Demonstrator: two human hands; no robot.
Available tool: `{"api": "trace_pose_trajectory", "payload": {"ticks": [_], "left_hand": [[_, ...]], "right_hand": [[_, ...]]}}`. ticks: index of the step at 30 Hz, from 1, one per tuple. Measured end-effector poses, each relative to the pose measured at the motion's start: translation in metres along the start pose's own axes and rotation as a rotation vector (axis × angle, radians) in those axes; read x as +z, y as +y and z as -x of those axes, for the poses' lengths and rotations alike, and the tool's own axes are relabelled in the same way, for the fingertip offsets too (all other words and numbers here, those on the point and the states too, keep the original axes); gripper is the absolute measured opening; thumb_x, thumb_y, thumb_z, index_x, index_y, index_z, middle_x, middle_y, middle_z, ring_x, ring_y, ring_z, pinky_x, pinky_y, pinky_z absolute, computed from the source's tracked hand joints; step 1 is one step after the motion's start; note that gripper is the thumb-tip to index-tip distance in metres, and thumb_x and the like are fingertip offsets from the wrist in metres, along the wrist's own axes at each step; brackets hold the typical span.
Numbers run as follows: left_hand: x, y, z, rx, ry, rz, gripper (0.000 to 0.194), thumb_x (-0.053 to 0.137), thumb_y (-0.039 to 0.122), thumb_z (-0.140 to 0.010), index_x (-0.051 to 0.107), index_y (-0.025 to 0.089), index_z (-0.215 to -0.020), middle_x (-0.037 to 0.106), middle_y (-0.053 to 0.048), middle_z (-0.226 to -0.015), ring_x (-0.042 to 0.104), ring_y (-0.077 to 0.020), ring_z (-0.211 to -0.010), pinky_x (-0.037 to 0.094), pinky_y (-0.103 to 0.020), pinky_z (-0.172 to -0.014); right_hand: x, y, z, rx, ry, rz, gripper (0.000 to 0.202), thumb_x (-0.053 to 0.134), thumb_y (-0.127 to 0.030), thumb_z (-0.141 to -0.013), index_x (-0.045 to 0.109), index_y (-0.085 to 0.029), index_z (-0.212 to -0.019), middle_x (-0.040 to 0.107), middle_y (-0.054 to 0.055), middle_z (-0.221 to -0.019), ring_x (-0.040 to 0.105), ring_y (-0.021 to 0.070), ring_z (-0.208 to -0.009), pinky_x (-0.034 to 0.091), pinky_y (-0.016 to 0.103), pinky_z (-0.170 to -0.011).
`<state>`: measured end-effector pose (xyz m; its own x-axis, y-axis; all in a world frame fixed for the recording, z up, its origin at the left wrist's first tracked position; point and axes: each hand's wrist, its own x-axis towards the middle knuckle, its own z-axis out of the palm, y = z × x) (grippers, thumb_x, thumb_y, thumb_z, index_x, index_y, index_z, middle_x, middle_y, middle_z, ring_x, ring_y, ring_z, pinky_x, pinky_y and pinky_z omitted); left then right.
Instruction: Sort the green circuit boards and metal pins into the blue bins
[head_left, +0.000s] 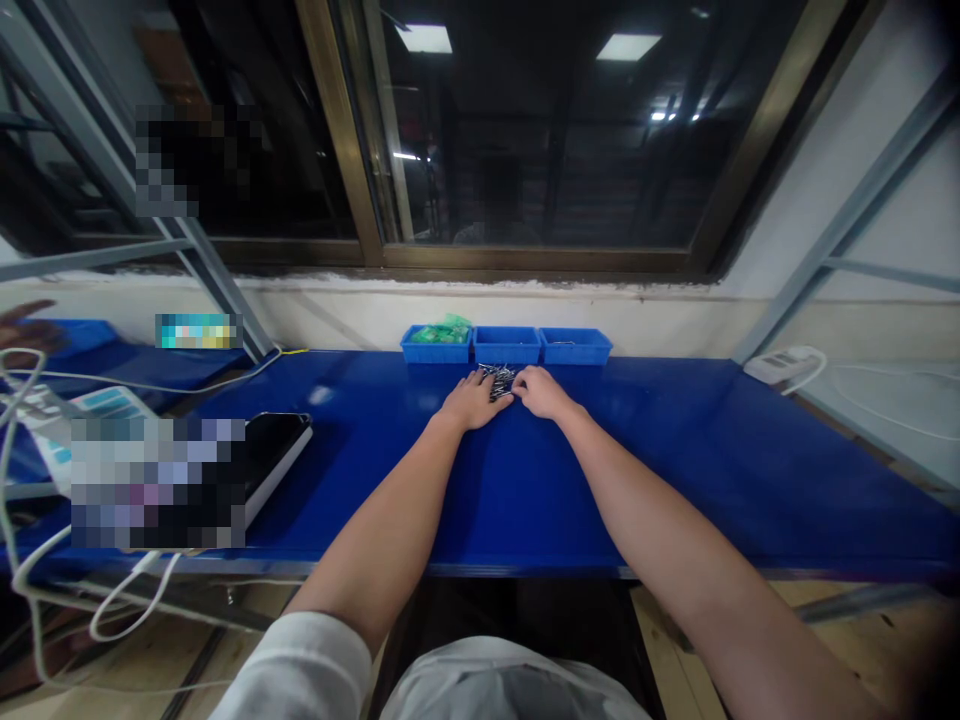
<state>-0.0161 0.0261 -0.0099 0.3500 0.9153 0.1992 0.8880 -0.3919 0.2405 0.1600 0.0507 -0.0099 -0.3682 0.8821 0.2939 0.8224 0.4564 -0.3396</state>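
Observation:
A small pile of thin metal pieces [498, 379] lies on the blue table [517, 500], just in front of the blue bins. My left hand [474, 400] rests flat at the pile's left side, fingers spread and touching it. At the right edge of the pile, my right hand [541, 392] has its fingers bent and pinched together; whatever is between the fingertips is too small to make out. Green packets [444, 331] fill the left bin [437, 353]. The middle bin [506, 352] shows little of its inside, and a thin metal piece lies in the right bin [576, 353].
At the left sit a dark-screened device [277, 445] and white cables [150, 605]. Another person's hand [30, 325] shows at the far left edge, near another blue bin [79, 338]. A white power strip [784, 365] lies at the right.

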Motion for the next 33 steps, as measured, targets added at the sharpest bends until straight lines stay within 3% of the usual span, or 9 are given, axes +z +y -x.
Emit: {"api": "trace_pose_trajectory", "payload": {"ticks": [7,13,17,21,26,33], "left_hand": [[0.001,-0.001,-0.001,0.013,0.012,-0.005,0.074,0.034,0.067,-0.082,0.041,0.014,-0.133,0.036,-0.018,-0.142,0.034,-0.0314,-0.131,0.025,-0.047,-0.107],[-0.005,0.003,0.000,0.012,0.075,0.015,0.074,0.041,0.066,-0.080,0.042,0.013,-0.132,0.037,-0.019,-0.142,0.032,-0.0322,-0.132,0.026,-0.046,-0.106],[-0.013,0.009,0.001,0.166,0.219,0.029,0.051,0.049,0.048,-0.084,0.051,0.015,-0.123,0.049,-0.016,-0.132,0.045,-0.0268,-0.122,0.034,-0.039,-0.103],[-0.017,0.011,0.000,0.302,0.313,0.062,0.025,0.052,0.030,-0.086,0.060,0.017,-0.105,0.062,-0.010,-0.109,0.058,-0.0204,-0.101,0.044,-0.033,-0.091],[-0.016,0.009,-0.003,0.319,0.356,0.097,0.015,0.057,0.026,-0.084,0.063,0.016,-0.092,0.066,-0.008,-0.094,0.061,-0.0185,-0.087,0.048,-0.031,-0.081],[-0.015,0.007,-0.004,0.256,0.386,0.187,0.011,0.055,0.023,-0.084,0.064,0.017,-0.084,0.065,-0.006,-0.086,0.061,-0.0167,-0.081,0.047,-0.028,-0.076]], "right_hand": [[0.000,-0.004,0.003,0.064,-0.017,0.024,0.014,0.051,-0.024,-0.084,0.063,-0.017,-0.086,0.059,0.012,-0.100,0.051,0.0231,-0.100,0.039,0.031,-0.084],[-0.004,-0.004,0.001,0.098,0.113,-0.049,0.016,0.045,-0.024,-0.087,0.060,-0.018,-0.088,0.063,0.010,-0.097,0.055,0.0217,-0.097,0.040,0.032,-0.084],[-0.005,-0.008,0.001,0.025,0.172,-0.222,0.014,0.048,-0.023,-0.085,0.061,-0.018,-0.088,0.066,0.008,-0.091,0.060,0.0182,-0.088,0.043,0.029,-0.080],[-0.002,-0.010,-0.001,-0.034,0.194,-0.498,0.009,0.053,-0.023,-0.081,0.060,-0.017,-0.084,0.067,0.004,-0.082,0.062,0.0150,-0.076,0.046,0.027,-0.072],[0.000,-0.009,-0.002,-0.001,0.142,-0.737,0.009,0.056,-0.026,-0.075,0.057,-0.017,-0.075,0.064,0.002,-0.072,0.061,0.0142,-0.067,0.046,0.027,-0.066],[-0.008,-0.014,0.001,0.035,0.133,-0.845,0.020,0.061,-0.036,-0.070,0.057,-0.016,-0.073,0.062,0.001,-0.064,0.055,0.0124,-0.059,0.043,0.026,-0.059]]}}
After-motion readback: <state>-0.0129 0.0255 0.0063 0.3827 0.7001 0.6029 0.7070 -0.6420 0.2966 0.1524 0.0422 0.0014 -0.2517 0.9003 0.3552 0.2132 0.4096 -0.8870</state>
